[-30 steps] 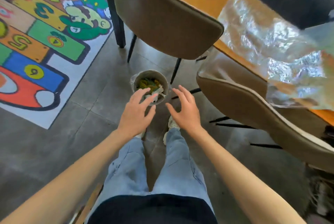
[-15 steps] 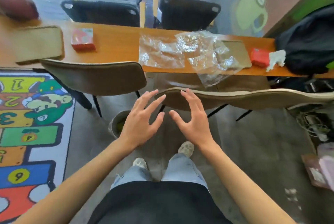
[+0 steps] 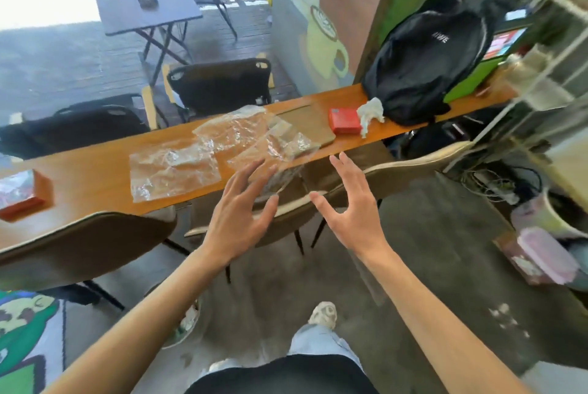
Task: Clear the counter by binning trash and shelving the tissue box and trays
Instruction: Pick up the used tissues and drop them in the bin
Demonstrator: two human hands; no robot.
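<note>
Left hand (image 3: 237, 221) and right hand (image 3: 351, 218) are hovering empty, fingers spread wide, just short of the plastic wrap (image 3: 254, 139) lying on the counter (image 3: 95, 174).

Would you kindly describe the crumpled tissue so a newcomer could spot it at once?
Follow the long wooden counter to its right end, where a black backpack sits. The tissue lies at the backpack's foot, touching the red box on its left. It is the only white, wadded thing there; the other litter is clear plastic.
</note>
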